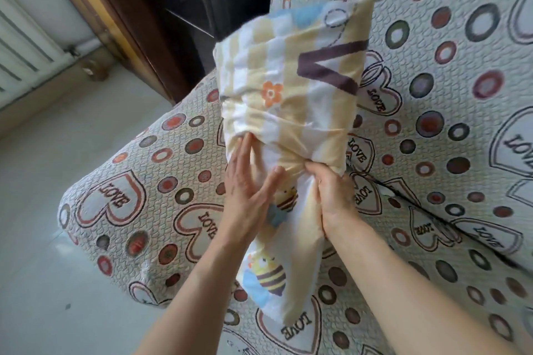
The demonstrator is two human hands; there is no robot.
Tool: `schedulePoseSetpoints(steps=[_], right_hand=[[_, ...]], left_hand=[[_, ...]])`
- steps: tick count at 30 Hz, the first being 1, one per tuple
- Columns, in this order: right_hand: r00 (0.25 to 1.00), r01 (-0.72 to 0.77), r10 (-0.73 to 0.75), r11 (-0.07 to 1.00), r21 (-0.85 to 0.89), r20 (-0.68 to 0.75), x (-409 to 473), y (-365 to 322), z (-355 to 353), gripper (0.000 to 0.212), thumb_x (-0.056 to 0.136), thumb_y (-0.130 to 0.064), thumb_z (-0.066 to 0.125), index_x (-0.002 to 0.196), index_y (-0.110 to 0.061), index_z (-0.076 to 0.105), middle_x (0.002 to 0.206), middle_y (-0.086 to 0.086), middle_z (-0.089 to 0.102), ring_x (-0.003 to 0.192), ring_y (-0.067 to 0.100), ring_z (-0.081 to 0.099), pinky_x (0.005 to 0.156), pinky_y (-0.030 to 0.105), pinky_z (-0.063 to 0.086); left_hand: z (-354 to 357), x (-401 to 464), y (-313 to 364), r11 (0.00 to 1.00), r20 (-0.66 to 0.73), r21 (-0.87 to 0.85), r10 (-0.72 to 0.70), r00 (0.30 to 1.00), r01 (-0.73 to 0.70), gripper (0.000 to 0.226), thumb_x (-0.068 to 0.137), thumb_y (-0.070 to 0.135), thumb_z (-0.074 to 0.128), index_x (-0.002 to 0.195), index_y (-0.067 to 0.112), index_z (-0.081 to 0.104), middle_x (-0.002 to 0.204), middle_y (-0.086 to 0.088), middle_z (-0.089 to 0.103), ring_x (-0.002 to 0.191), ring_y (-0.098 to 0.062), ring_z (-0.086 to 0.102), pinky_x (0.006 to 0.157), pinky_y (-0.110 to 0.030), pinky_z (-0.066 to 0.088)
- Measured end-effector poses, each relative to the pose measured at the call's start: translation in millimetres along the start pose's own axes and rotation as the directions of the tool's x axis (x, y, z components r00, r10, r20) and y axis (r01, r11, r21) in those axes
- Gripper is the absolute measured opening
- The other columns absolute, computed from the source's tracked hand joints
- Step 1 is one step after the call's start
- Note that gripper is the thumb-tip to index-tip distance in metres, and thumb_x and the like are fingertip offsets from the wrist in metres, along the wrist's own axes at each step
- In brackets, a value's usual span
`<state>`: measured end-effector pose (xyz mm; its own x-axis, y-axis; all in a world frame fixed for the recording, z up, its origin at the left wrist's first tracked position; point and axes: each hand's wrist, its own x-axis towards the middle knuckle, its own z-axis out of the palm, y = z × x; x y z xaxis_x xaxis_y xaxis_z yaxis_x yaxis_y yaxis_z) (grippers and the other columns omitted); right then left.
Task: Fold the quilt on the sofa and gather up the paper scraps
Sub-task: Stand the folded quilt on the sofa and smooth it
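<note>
The quilt (291, 86) is a yellow-and-white striped bundle with bees, an orange flower and brown letters. It is held up over the sofa (138, 204), which wears a cover printed with circles and LOVE hearts. My right hand (334, 196) is clenched on a gathered fold of the quilt near its middle. My left hand (248, 181) lies flat against the quilt's left side, fingers straight and spread, pressing the cloth. The quilt's lower end hangs down between my forearms. No paper scraps are visible.
A dark wooden cabinet (184, 17) stands behind the sofa's left end. A white radiator (20, 46) lines the wall at the far left. Pale tiled floor (57, 282) runs along the sofa's left side.
</note>
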<state>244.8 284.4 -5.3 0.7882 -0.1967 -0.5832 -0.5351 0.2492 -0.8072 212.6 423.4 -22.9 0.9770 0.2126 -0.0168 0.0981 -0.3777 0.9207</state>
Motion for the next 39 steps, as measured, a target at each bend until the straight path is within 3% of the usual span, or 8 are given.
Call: schedulePoseSetpoints(steps=[6, 10, 13, 17, 23, 29, 33, 39], right_hand=[[0.982, -0.189, 0.189, 0.965, 0.18, 0.014, 11.8, 0.8, -44.5, 0.021, 0.087, -0.021, 0.061, 0.103, -0.013, 0.071, 0.09, 0.009, 0.074, 0.083, 0.026, 0.07, 0.076, 0.034, 0.055], [0.983, -0.007, -0.021, 0.989, -0.146, -0.185, 14.0, 7.8, -59.8, 0.05, 0.088, -0.035, 0.065, 0.131, -0.015, 0.049, 0.114, 0.001, 0.063, 0.084, 0.011, 0.062, 0.066, 0.024, 0.046], [0.806, 0.393, -0.578, 0.683, -0.616, -0.125, 12.6, 19.7, -65.3, 0.081, 0.089, -0.044, 0.062, 0.15, -0.029, 0.011, 0.149, 0.006, 0.029, 0.125, 0.018, 0.043, 0.094, 0.03, 0.041], [0.828, 0.306, -0.559, 0.408, -0.86, 0.03, 19.7, 32.5, -69.0, 0.08, 0.084, -0.066, 0.051, 0.148, -0.048, 0.007, 0.16, -0.002, -0.007, 0.147, 0.029, 0.007, 0.107, 0.058, 0.027], [0.926, 0.302, -0.378, 0.738, -0.604, 0.001, 36.4, 35.2, -67.5, 0.113, 0.062, -0.074, 0.067, 0.144, -0.055, -0.009, 0.16, 0.003, -0.017, 0.147, 0.033, -0.001, 0.108, 0.054, 0.029], [0.936, 0.339, -0.35, 0.864, -0.373, 0.04, 39.1, 32.9, -55.6, 0.115, 0.07, -0.046, 0.08, 0.152, -0.036, 0.001, 0.161, -0.009, 0.005, 0.136, -0.008, 0.01, 0.109, 0.013, 0.015], [0.937, 0.317, -0.348, 0.879, -0.355, -0.024, 39.8, 34.0, -63.3, 0.11, 0.061, -0.048, 0.084, 0.149, -0.039, 0.02, 0.153, -0.01, 0.035, 0.136, 0.005, 0.038, 0.112, 0.034, 0.035], [0.971, 0.211, -0.234, 0.933, -0.293, -0.044, 31.2, 35.5, -98.1, 0.08, 0.066, -0.029, 0.086, 0.137, -0.034, 0.048, 0.114, -0.016, 0.064, 0.087, -0.021, 0.058, 0.067, 0.0, 0.044]], left_hand=[[47.7, 9.3, 10.9, 0.946, 0.212, 0.302, 0.055, 0.976, -0.119, 0.084, 0.077, 0.076, 0.034, 0.152, 0.041, 0.02, 0.164, 0.005, 0.01, 0.151, -0.016, 0.003, 0.122, -0.042, 0.007], [72.3, 8.1, 2.2, 0.906, 0.246, 0.407, 0.012, 0.969, -0.115, 0.084, 0.076, 0.08, 0.025, 0.152, 0.046, 0.014, 0.164, 0.009, 0.003, 0.151, -0.017, -0.004, 0.119, -0.039, 0.003], [80.0, 5.6, -3.1, 0.88, 0.288, 0.449, 0.025, 0.957, -0.158, 0.069, 0.087, 0.07, 0.028, 0.151, 0.049, 0.014, 0.164, 0.014, 0.004, 0.149, -0.013, -0.001, 0.119, -0.041, 0.007], [70.4, 11.1, -9.1, 0.911, 0.126, 0.37, 0.146, 0.981, -0.183, 0.052, 0.092, 0.052, 0.042, 0.142, 0.038, 0.044, 0.155, 0.009, 0.035, 0.138, -0.02, 0.032, 0.108, -0.044, 0.032], [32.4, 57.5, -33.8, 0.971, 0.081, 0.048, -0.237, 0.968, 0.234, 0.114, 0.063, 0.052, 0.085, 0.152, 0.025, 0.019, 0.154, -0.004, 0.029, 0.142, -0.018, 0.033, 0.117, -0.042, 0.03], [32.8, 66.8, -29.6, 0.944, 0.273, -0.158, -0.241, 0.931, 0.291, 0.07, 0.069, 0.018, 0.087, 0.129, 0.017, 0.05, 0.111, 0.001, 0.069, 0.086, 0.006, 0.069, 0.068, -0.008, 0.051], [36.9, 53.1, -9.6, 0.962, 0.212, -0.084, -0.24, 0.947, 0.262, 0.053, 0.064, 0.025, 0.087, 0.109, 0.017, 0.06, 0.092, 0.009, 0.068, 0.067, 0.015, 0.064, 0.059, -0.002, 0.046], [43.4, 24.3, 8.1, 0.886, 0.157, 0.364, -0.361, 0.919, 0.286, 0.107, 0.044, 0.084, 0.071, 0.133, 0.029, 0.045, 0.123, -0.002, 0.066, 0.111, -0.026, 0.064, 0.096, -0.041, 0.05]])
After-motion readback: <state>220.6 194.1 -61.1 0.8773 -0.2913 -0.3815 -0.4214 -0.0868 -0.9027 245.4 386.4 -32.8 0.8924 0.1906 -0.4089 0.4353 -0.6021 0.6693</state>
